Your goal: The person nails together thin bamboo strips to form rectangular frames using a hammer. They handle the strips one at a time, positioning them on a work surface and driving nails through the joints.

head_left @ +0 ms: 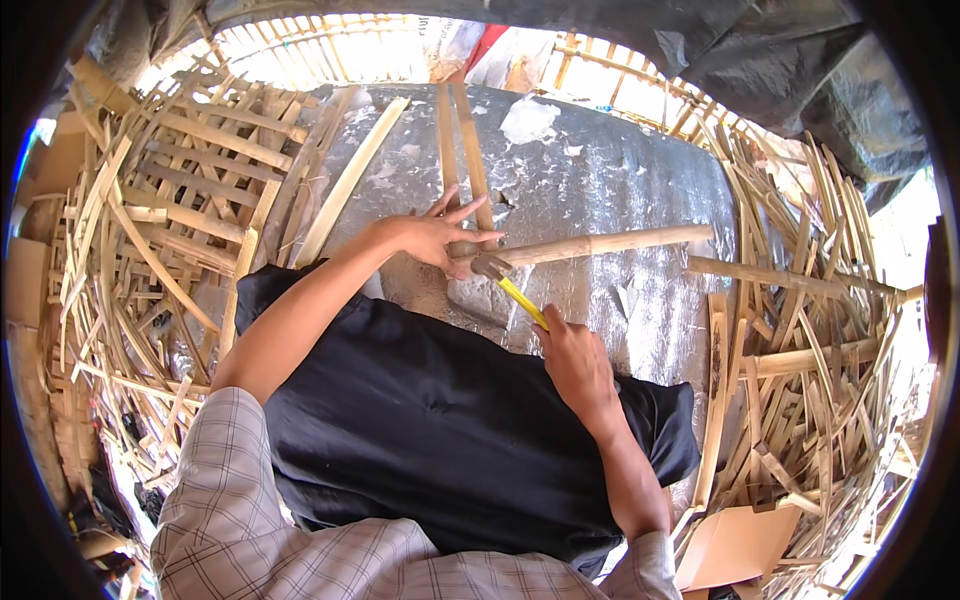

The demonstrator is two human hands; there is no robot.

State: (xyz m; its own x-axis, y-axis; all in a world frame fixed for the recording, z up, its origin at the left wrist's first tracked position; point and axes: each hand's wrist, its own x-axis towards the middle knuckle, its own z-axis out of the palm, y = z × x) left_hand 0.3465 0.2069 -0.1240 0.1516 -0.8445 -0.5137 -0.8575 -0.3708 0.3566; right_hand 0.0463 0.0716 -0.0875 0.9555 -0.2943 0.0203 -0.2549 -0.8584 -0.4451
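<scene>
My left hand (432, 236) rests with fingers spread on the near end of a round bamboo pole (610, 243) that lies across a silvery mat (590, 180). It also touches two flat bamboo slats (462, 140) running away from me. My right hand (572, 360) grips the yellow handle of a hammer (512, 286). The hammer's metal head sits right against the pole's end, just below my left fingers. A black cloth (440, 420) covers my lap under both forearms.
Piles of split bamboo strips (150, 250) crowd the left side, and more bamboo offcuts (800, 350) heap up on the right. A long slat (350, 185) lies diagonally on the mat. A cardboard piece (735, 545) sits at lower right. A dark tarp (780, 60) hangs above.
</scene>
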